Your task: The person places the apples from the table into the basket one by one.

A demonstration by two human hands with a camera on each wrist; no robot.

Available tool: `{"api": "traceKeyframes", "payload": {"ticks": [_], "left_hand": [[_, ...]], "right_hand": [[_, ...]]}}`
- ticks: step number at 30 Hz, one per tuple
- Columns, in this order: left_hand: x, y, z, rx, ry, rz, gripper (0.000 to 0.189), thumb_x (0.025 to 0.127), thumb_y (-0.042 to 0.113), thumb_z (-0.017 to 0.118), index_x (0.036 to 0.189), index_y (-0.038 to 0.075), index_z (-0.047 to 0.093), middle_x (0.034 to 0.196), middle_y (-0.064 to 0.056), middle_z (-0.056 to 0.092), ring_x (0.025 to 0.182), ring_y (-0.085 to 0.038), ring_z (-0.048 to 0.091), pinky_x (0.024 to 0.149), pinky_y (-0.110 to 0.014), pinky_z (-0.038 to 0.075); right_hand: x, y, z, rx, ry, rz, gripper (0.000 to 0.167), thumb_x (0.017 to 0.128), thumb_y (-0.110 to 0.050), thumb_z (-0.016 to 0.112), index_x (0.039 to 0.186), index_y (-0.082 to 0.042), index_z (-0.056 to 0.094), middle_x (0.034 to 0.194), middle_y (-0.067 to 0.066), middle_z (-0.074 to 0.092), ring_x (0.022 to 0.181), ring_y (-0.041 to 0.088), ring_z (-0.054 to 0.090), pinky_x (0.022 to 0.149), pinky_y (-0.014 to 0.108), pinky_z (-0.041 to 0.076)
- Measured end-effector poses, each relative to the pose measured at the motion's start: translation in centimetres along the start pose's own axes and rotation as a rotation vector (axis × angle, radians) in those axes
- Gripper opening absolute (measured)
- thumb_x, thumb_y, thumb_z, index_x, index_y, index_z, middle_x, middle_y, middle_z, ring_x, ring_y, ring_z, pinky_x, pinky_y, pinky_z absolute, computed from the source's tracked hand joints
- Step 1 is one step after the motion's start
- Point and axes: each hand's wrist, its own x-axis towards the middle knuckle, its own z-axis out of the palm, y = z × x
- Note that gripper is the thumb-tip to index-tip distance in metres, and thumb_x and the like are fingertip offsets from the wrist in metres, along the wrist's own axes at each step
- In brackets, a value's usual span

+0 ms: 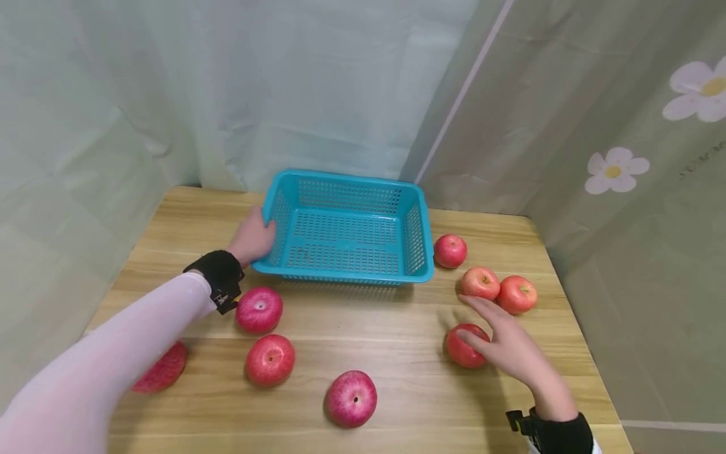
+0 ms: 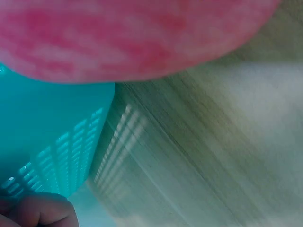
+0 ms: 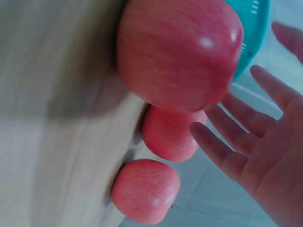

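A blue perforated plastic basket (image 1: 346,276) stands at the back of the wooden table with nothing inside. My left hand (image 1: 253,236) grips its left rim; curled fingers (image 2: 42,210) show at the corner of the left wrist view. Over a red apple (image 1: 462,353) on the right hovers my right hand (image 1: 510,343), fingers spread and holding nothing. The right wrist view shows that apple (image 3: 177,52) close to the open palm. Beyond it sit two lighter red apples, one (image 1: 480,282) touching the other (image 1: 517,294), and a third apple (image 1: 450,251) beside the basket.
Near my left forearm lie a pink-red apple (image 1: 259,309), another apple (image 1: 270,360) and one partly hidden by the sleeve (image 1: 164,369). A darker apple (image 1: 351,398) rests at the front middle. Curtains (image 1: 340,82) hang behind the wooden table (image 1: 397,353).
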Motion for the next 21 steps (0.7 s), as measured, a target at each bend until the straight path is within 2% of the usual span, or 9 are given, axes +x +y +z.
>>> {"api": "traceKeyframes", "payload": {"ticks": [4,10,15,21], "left_hand": [[0.1,-0.2,0.0,0.037,0.009,-0.002,0.057,0.114,0.017,0.033,0.155,-0.018,0.016,0.139,-0.043,0.045,0.112,-0.048,0.058,0.084,-0.056,0.057],[0.3,-0.3,0.1,0.049,0.015,-0.004,0.057,0.114,0.017,0.034,0.154,-0.018,0.017,0.138,-0.043,0.046,0.111,-0.048,0.058,0.084,-0.056,0.056],[0.4,-0.4,0.2,0.054,0.021,-0.005,0.056,0.114,0.017,0.034,0.154,-0.017,0.018,0.134,-0.041,0.048,0.106,-0.046,0.06,0.082,-0.055,0.057],[0.7,-0.8,0.3,0.066,0.022,-0.007,0.055,0.114,0.018,0.035,0.154,-0.017,0.019,0.134,-0.04,0.049,0.105,-0.045,0.059,0.082,-0.054,0.055]], "right_hand": [[-0.3,0.3,1.0,-0.025,-0.014,-0.007,0.076,0.092,-0.044,0.086,0.156,-0.02,0.054,0.155,0.012,0.05,0.138,0.039,0.05,0.099,0.067,0.052],[-0.4,0.7,2.3,-0.038,-0.038,0.02,0.086,0.081,-0.044,0.095,0.154,-0.025,0.054,0.153,0.011,0.049,0.133,0.039,0.053,0.091,0.061,0.058],[-0.4,0.9,3.1,-0.059,-0.04,0.032,0.084,0.076,-0.041,0.099,0.148,-0.028,0.058,0.147,0.01,0.053,0.126,0.037,0.057,0.088,0.058,0.06],[-0.5,1.1,4.2,-0.089,-0.036,0.01,0.075,0.073,-0.038,0.101,0.138,-0.026,0.064,0.134,0.002,0.058,0.116,0.028,0.061,0.09,0.05,0.059]]}}
